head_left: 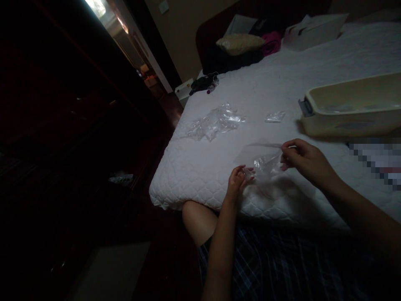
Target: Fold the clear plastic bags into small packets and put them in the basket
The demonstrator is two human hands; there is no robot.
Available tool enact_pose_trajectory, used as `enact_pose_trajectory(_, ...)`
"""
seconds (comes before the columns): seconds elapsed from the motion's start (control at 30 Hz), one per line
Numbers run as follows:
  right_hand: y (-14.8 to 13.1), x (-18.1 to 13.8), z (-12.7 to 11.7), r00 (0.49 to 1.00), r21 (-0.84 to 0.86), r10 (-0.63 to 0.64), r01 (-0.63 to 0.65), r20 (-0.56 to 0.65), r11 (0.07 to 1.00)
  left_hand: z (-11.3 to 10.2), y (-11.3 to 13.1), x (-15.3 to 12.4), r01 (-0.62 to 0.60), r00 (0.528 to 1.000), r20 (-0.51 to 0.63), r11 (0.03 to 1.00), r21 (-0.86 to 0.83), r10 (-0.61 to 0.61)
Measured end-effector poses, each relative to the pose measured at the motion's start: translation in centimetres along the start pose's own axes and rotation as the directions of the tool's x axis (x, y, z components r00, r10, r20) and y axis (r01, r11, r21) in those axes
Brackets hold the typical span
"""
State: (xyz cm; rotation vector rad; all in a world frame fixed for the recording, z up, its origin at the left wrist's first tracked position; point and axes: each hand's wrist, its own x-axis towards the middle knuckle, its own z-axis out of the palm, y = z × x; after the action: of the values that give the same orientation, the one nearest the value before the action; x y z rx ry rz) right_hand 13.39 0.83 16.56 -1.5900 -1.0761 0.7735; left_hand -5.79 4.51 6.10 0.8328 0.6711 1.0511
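A clear plastic bag (265,163) is stretched between my two hands, just above the near edge of the white quilted bed (188,171). My right hand (297,156) pinches its upper right corner between thumb and fingers. At the lower left of the bag, my left hand (239,179) has its fingers closed on the film. Beyond my hands, a crumpled heap of clear plastic bags (219,121) lies on the bed. To its right is a small folded clear plastic packet (275,117).
A cream plastic bin (344,125) with a grey handle stands on the bed at right. Toward the headboard are a yellowish pillow-like bundle (239,44), pink cloth (272,43) and a white box (316,31). Dark furniture (62,104) stands left; a plastic wrapper (121,179) lies there.
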Motion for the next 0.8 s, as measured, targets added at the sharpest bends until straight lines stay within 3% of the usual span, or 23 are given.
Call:
enact_pose_trajectory(0.13,1.6,-0.6,0.2,0.993,0.139,0.101,-0.108,0.058,0.984,0.2,-0.2,0.3,0.032,0.999,-0.032,0.997,-0.069,-0.034)
enact_pose_trajectory(0.27,3.8,-1.3,0.2,0.984,0.059,0.129,-0.137,0.124,0.989,-0.2,-0.7,1.1,0.030,0.995,-0.089,0.995,-0.092,-0.038)
enact_pose_trajectory(0.5,7.9,-1.0,-0.6,0.973,-0.039,0.072,-0.065,0.220,0.997,-0.7,-1.2,1.5,-0.030,0.986,-0.161,0.998,0.058,0.039)
enact_pose_trajectory(0.8,6.9,-0.2,-1.0,0.992,-0.059,0.063,-0.057,0.107,0.997,-0.7,-1.1,1.4,-0.023,0.988,-0.154,0.999,0.033,0.027)
